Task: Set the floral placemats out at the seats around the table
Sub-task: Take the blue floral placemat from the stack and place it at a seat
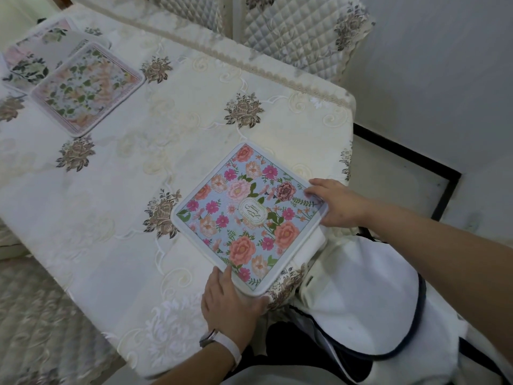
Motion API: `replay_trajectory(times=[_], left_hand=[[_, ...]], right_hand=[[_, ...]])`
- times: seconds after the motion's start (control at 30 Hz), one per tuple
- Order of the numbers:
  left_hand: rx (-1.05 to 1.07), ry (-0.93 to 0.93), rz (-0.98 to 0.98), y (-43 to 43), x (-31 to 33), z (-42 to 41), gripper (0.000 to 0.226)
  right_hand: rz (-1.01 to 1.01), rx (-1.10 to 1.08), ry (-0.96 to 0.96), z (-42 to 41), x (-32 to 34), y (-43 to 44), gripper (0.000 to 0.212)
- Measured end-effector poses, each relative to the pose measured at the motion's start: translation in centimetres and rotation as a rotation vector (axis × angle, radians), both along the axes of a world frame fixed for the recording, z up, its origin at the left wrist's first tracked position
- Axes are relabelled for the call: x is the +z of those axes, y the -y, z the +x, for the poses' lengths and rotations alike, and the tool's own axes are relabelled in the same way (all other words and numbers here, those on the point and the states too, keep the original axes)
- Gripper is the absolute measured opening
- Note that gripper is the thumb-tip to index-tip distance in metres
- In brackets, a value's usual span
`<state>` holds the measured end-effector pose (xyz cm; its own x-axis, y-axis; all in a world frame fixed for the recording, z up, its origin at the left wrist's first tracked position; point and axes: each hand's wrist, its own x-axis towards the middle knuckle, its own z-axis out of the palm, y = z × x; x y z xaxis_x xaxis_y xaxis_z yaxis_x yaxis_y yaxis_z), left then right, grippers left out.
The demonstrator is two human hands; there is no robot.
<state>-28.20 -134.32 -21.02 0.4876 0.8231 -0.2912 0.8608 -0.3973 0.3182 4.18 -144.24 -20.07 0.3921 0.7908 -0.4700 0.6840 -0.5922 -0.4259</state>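
A blue floral placemat (247, 218) with pink and orange flowers lies flat at the table's near corner, turned like a diamond. My left hand (230, 298) grips its near corner, thumb on top. My right hand (336, 204) holds its right corner at the table's edge. A second floral placemat (86, 87), pale with a pink border, lies on the table at the far left. Beyond it more floral mats (33, 56) sit overlapped, partly covered by a white sheet.
The table (125, 190) wears a cream embroidered cloth with brown flower motifs. Quilted chair backs (299, 31) stand along the far side. A white garment with dark trim (366, 301) lies below the near corner. The floor with a black border strip (416, 159) is to the right.
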Motion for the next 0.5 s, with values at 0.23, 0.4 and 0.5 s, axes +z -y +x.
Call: replay_trajectory(times=[0.23,0.4,0.5], left_hand=[[0.000,0.032,0.015,-0.3,-0.2,-0.2,0.097],[-0.031,0.000,0.026,-0.5,-0.1,-0.2,0.095],[-0.076,0.012,0.038,-0.8,-0.1,-0.7,0.090]], right_hand=[[-0.017,-0.004,-0.002,0.2,0.3,-0.4,0.087],[-0.053,-0.012,-0.010,-0.1,0.8,-0.6,0.087],[-0.084,-0.023,-0.001,-0.8,1.4,-0.9,0.088]])
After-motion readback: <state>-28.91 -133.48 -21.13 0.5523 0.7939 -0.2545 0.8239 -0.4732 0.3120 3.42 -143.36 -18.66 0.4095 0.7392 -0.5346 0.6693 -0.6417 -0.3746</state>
